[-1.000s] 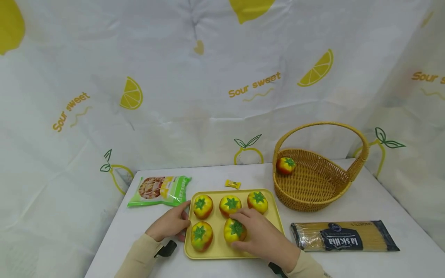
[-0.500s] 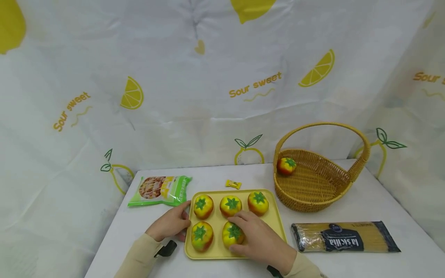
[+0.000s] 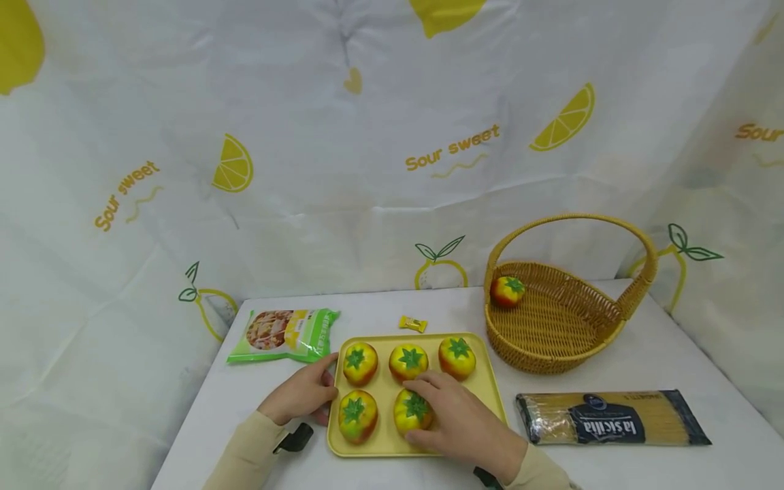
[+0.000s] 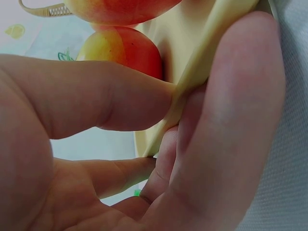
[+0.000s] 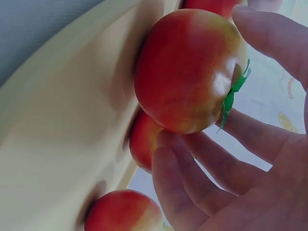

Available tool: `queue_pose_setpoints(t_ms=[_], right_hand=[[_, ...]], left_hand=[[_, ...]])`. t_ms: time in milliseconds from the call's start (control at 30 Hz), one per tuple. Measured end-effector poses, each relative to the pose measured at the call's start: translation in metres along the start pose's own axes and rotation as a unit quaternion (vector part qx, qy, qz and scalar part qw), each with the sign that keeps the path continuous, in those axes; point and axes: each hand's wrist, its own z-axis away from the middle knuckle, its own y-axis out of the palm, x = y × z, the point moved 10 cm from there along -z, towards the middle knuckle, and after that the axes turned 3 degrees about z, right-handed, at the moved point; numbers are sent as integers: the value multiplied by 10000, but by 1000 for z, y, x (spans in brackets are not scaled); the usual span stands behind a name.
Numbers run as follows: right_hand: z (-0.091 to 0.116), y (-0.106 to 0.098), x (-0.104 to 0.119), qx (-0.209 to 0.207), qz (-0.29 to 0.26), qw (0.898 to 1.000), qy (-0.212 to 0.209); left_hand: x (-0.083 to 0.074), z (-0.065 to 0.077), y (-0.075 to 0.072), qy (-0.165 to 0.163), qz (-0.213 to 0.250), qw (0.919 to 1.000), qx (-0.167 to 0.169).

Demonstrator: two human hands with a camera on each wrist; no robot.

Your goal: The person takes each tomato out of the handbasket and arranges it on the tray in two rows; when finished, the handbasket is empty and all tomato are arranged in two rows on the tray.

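Note:
My left hand [image 3: 299, 393] pinches the left rim of a yellow tray [image 3: 486, 384]; the left wrist view has thumb and fingers on both sides of the rim [image 4: 204, 53]. Toy persimmons, red and yellow with green star-shaped leaves, stand on the tray in two rows. My right hand [image 3: 462, 418] curls round the front-row persimmon [image 3: 409, 414] near the middle. In the right wrist view, this persimmon [image 5: 185, 72] lies between thumb and fingers, still low at the tray. Beside it sits the front-left persimmon [image 3: 358, 416]; three more form the back row, among them one [image 3: 456, 358] at the right.
A wicker basket [image 3: 551, 364] with a tall handle stands at the back right, one persimmon [image 3: 508, 292] inside. A spaghetti pack [image 3: 612, 417] lies right of the tray. Behind the tray are a small yellow wrapped candy [image 3: 413, 324] and a green food bag [image 3: 284, 335].
The right hand and the persimmon in it have shifted very slightly toward the near left side. The left hand keeps its place on the tray.

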Motion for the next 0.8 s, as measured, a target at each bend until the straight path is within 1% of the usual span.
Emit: queue_pose_setpoints(t_ms=[167,367,567,667,800], right_hand=[[0,-3,1,-31,43,10000,18],[0,-11,1,-180,134,9997,-23],[2,-19,-4,-199,-66,9998,63],[3,-21,-5,-223,-156,9996,13],[3,-26,-4,-381,-132,9991,-101]], left_hand=[[-2,1,0,5,-24,10000,17],[-4,3,-1,5,-67,10000,9],[-4,3,0,10,-63,10000,19],[-4,3,0,-18,-62,10000,10],[-4,3,0,-12,-67,10000,-13]])
